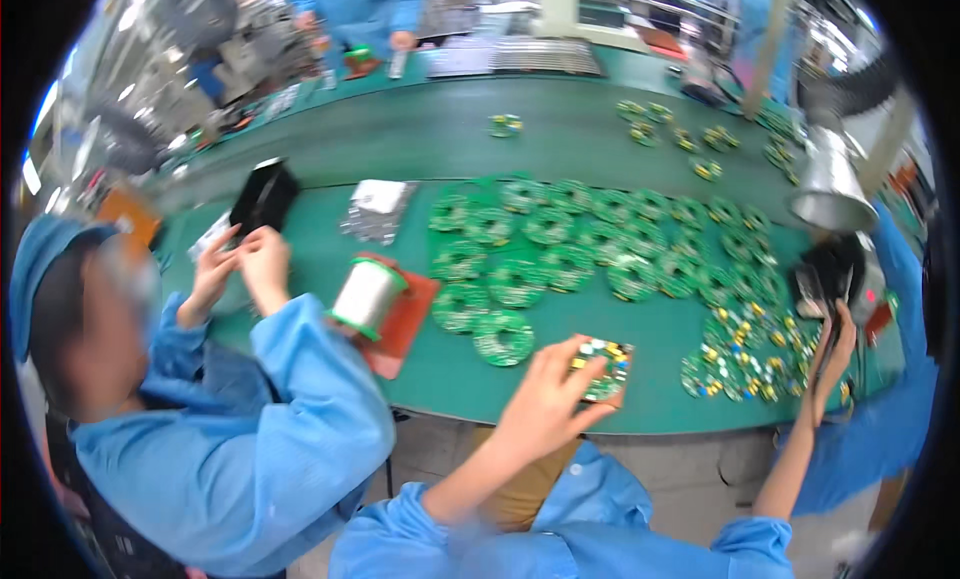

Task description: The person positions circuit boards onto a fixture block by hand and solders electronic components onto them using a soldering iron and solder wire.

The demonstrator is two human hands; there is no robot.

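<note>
My left hand (548, 397) is closed on a small round circuit board (606, 367) with yellow, white and blue parts, held over the front edge of the green table (480, 394). My right hand (836, 351) is at the right, beside a black holder (830, 271), its fingers around a slim dark tool whose kind I cannot make out. Left of that hand lies a cluster of boards with yellow and blue parts (745, 351). Farther back, several rows of green ring-shaped boards (517, 282) cover the middle of the table.
A person in blue (235, 429) works close on my left, by a black box (264, 196). A solder wire spool (368, 297) stands on a red-brown pad (407, 324). A metal fume hood (832, 184) hangs at right. Boards (505, 126) lie on the belt (400, 129) behind.
</note>
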